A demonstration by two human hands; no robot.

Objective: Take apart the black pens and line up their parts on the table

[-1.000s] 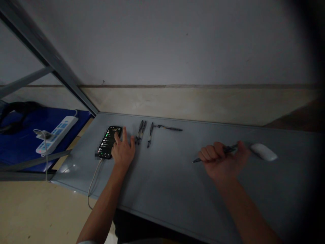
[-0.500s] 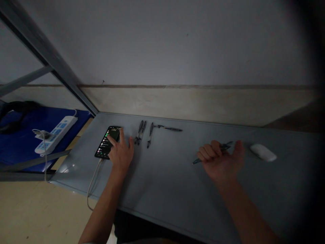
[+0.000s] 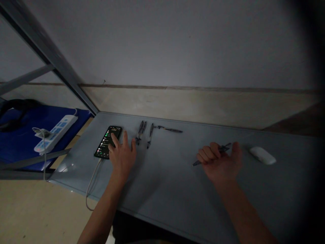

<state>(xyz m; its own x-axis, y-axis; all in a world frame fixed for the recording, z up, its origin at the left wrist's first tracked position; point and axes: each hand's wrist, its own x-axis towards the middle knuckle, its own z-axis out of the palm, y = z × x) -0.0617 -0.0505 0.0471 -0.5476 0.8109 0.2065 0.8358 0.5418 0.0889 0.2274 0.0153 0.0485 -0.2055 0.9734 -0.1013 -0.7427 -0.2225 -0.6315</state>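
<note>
My left hand point(image 3: 122, 151), fingers spread and holding nothing, is over the right side of a phone point(image 3: 104, 144) with a lit screen and a cable at its lower end. Whether a fingertip touches the screen, I cannot tell. Right of that hand, two pens point(image 3: 141, 131) lie side by side. Beside them is another upright-lying pen point(image 3: 150, 136), and a further pen point(image 3: 172, 129) lies crosswise from its top. My right hand point(image 3: 220, 162) is palm up with its fingers curled round a dark pen point(image 3: 224, 147), thumb stretched out.
A white computer mouse point(image 3: 262, 155) lies right of my right hand on the grey table point(image 3: 167, 179). At the left, a white power strip point(image 3: 56, 134) and dark headphones point(image 3: 15, 115) rest on a blue surface point(image 3: 25, 149). A metal frame point(image 3: 71, 83) rises at the table's left corner.
My left hand has shifted slightly right, uncovering more of the phone's screen. My right hand still holds the pen and has hardly moved.
</note>
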